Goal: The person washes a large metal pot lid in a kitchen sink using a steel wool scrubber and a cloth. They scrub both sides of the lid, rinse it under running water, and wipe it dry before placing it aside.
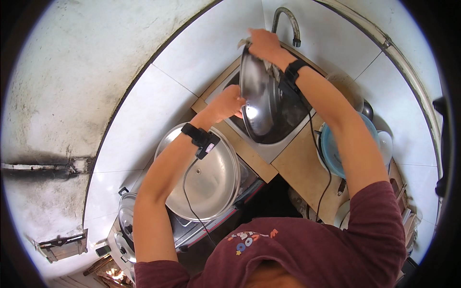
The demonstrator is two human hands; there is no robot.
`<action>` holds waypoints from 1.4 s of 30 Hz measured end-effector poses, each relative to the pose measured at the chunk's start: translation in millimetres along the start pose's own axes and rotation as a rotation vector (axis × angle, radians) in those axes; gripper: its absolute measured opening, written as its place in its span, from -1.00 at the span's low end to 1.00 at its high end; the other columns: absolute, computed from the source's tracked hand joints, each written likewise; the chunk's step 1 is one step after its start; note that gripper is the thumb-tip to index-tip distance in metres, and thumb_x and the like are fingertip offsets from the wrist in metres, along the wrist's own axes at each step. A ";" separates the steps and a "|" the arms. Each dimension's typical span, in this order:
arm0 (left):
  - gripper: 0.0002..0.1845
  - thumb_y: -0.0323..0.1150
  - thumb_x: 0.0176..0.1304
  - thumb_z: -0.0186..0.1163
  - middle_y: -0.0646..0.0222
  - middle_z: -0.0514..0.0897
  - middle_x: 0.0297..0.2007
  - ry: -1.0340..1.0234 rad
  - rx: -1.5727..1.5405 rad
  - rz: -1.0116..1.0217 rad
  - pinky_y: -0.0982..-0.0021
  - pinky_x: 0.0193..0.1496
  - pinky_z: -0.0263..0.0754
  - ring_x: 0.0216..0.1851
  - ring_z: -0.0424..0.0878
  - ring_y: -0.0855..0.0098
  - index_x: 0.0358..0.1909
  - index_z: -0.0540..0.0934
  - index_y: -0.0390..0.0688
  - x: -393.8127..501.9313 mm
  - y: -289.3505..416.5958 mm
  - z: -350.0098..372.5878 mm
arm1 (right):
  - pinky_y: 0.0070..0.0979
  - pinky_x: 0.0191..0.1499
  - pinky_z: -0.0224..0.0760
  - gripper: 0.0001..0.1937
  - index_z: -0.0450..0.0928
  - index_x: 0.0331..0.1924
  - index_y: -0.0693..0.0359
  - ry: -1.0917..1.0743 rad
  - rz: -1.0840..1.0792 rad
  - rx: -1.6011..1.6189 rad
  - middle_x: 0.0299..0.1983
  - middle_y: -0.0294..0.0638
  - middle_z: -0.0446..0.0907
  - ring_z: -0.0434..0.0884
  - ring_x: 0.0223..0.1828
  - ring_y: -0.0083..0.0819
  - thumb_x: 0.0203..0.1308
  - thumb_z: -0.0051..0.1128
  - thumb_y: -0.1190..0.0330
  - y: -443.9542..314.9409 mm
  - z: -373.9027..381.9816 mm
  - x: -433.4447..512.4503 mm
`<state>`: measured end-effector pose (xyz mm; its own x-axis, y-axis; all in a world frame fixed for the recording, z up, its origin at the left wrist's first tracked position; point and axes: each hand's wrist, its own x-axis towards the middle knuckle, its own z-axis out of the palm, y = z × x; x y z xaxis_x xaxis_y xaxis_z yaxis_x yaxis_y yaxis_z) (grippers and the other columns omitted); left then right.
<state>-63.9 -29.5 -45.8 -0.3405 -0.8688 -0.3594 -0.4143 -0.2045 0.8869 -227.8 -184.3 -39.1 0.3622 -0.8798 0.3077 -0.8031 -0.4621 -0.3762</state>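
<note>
A large round metal lid [257, 97] is held steeply tilted over the sink [268, 153], its rim towards my left side. My left hand [230, 102] grips the lid's near-left rim between thumb and fingers. At the upper edge, my right hand [264, 43] presses a crumpled greyish cloth [272, 70] against the lid; part of the cloth pokes out past the fingers. The lid hides much of the basin. Behind my right hand a curved metal faucet [288, 21] rises, with no water visibly flowing.
Left, a wide metal lid or pan [216, 187] rests on a gas stove [248, 176]. Lidded pots [126, 212] stand beyond my left arm. A blue plastic basin [329, 151] sits on the counter [295, 165] under my right arm. Cables [320, 158] hang from both wristbands.
</note>
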 end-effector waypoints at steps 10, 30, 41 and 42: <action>-0.67 -0.55 0.20 0.03 0.34 0.55 -0.25 0.029 -0.200 0.009 0.34 -0.22 0.66 -0.28 0.61 0.45 0.03 0.40 -0.39 -12.5 -18.3 -7.8 | -0.17 -0.27 0.49 -0.51 0.50 0.04 0.27 0.026 -0.487 0.158 -0.35 -0.01 0.62 0.61 -0.22 -0.10 -0.08 0.20 0.37 -59.2 21.6 -83.8; -0.71 -0.54 0.23 0.04 0.29 0.61 -0.20 -0.066 -0.036 0.013 0.39 -0.23 0.63 -0.28 0.60 0.48 -0.01 0.52 -0.36 -9.6 -27.1 -1.7 | -0.22 0.00 0.46 -0.76 0.62 -0.21 0.33 -0.037 0.287 0.428 -0.09 0.06 0.61 0.59 -0.06 0.03 0.10 0.02 0.40 48.2 67.3 29.0; -0.75 -0.57 0.22 0.05 0.33 0.58 -0.21 -0.011 -0.026 -0.055 0.40 -0.23 0.64 -0.23 0.59 0.46 -0.06 0.51 -0.36 -9.5 -43.0 -4.6 | -0.21 0.17 0.29 -0.76 0.55 -0.21 0.26 0.177 -0.675 0.243 -0.04 -0.03 0.53 0.45 0.12 -0.12 -0.01 -0.02 0.59 -8.4 13.8 -103.3; -0.76 -0.57 0.22 0.05 0.34 0.57 -0.23 -0.007 -0.026 -0.034 0.40 -0.24 0.64 -0.21 0.58 0.46 -0.07 0.50 -0.37 -10.1 -41.8 -4.8 | -0.22 0.15 0.32 -0.76 0.54 -0.24 0.28 0.202 -0.602 0.277 -0.07 0.00 0.55 0.46 0.11 -0.07 -0.04 -0.03 0.63 0.6 13.9 -83.2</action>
<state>-39.1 -14.4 -77.9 -0.3326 -0.8579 -0.3916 -0.4036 -0.2458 0.8813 -251.9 -112.9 -77.1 0.5901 -0.4359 0.6796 -0.3300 -0.8984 -0.2897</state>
